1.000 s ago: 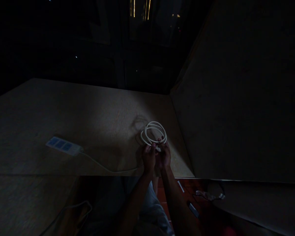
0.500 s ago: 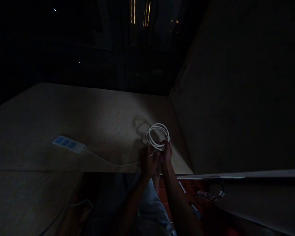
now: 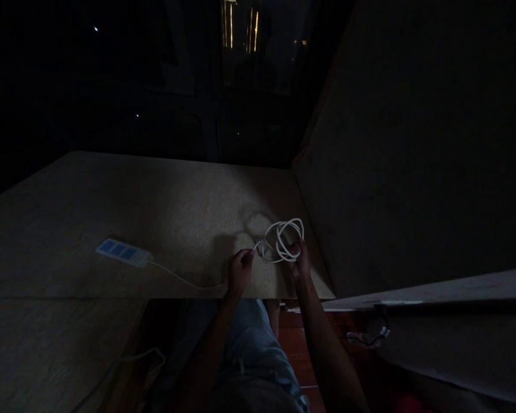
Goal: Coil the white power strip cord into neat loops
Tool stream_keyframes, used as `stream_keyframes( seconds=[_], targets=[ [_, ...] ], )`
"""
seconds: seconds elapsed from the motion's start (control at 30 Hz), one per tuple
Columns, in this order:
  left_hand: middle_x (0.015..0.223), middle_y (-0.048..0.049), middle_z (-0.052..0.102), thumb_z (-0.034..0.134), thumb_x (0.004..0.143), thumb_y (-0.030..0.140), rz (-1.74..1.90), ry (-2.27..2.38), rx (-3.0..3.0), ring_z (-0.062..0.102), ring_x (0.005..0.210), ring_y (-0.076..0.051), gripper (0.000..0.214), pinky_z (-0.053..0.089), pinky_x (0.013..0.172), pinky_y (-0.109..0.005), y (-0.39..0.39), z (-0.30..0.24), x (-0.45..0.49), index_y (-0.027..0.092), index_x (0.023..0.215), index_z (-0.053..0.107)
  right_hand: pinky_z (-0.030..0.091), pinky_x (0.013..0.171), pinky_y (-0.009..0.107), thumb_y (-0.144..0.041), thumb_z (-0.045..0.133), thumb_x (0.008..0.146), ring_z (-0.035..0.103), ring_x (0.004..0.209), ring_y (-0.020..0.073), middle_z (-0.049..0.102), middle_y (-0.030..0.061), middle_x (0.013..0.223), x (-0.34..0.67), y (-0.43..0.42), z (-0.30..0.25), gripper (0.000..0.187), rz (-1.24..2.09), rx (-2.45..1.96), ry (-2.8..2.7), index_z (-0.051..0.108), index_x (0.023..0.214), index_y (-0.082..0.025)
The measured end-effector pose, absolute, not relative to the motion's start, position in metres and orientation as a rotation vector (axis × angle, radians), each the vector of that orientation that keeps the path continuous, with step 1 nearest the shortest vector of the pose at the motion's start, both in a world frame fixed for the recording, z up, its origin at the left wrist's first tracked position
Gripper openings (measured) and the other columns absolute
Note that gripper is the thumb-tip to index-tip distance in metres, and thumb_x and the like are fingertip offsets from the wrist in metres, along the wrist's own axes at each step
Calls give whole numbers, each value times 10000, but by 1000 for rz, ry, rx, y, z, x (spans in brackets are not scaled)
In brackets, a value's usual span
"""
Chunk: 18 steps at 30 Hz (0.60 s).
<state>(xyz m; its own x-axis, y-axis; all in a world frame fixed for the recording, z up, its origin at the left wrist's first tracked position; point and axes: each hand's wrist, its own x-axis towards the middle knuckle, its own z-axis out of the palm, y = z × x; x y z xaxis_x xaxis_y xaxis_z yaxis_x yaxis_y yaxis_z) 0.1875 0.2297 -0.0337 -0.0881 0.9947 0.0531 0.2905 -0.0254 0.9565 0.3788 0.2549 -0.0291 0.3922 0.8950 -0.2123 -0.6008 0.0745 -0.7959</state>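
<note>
Loops of a white power cord (image 3: 279, 242) hang in my right hand (image 3: 300, 261), whose fingers close round the coil's right side. To its left, my left hand (image 3: 239, 272) pinches a stretch of the same cord leading out of the coil. A white power strip (image 3: 124, 253) with blue socket panels lies on the pale ledge (image 3: 172, 195), over to the left. From its right end the cord runs along the ledge toward my left hand, where part of it is hidden. Dim light blurs the finer details.
Beyond the ledge stands a dark window (image 3: 258, 69) with lights in it. A wall (image 3: 404, 160) rises on the right. Another cable (image 3: 141, 355) lies at the lower left, and a dark cord (image 3: 376, 339) with a light tag is at the lower right.
My hands have moved apart: the left one leftward, drawing a length of cord, the right one slightly rightward with the coil. The loops are looser and more spread.
</note>
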Motion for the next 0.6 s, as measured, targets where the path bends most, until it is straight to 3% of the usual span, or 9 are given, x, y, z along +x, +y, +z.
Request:
stream_keyframes(
  seconds=[0.07, 0.23, 0.43, 0.6],
  targets=[
    [788, -61, 682, 478, 905, 520, 1207, 1488, 1369, 630, 763, -189, 415, 478, 714, -267, 238, -29, 177, 153, 883, 669, 308, 433, 180, -492, 769, 699, 280, 421, 47, 277, -120, 498, 394, 255, -26, 517, 1244, -951, -393, 342, 656, -203],
    [1079, -97, 714, 477, 918, 426, 1144, 1469, 1523, 655, 993, -220, 347, 478, 884, -304, 250, -13, 148, 179, 1038, 689, 287, 405, 183, -474, 803, 665, 263, 431, 47, 267, -104, 522, 430, 253, -7, 560, 1270, -984, -525, 309, 628, -212],
    [867, -45, 714, 387, 953, 434, 643, 1234, 1911, 643, 791, -188, 396, 457, 773, -269, 248, -5, 122, 193, 939, 702, 280, 388, 157, -364, 852, 605, 219, 419, 31, 329, -118, 512, 455, 241, 31, 425, 1352, -912, -646, 482, 716, -187],
    [881, -57, 721, 466, 916, 471, 431, 1061, 2004, 641, 792, -205, 386, 444, 713, -259, 255, 7, 121, 190, 932, 731, 283, 359, 187, -359, 864, 519, 262, 346, 36, 368, -106, 395, 469, 235, 64, 368, 1617, -1016, -1004, 601, 665, -148]
  ],
)
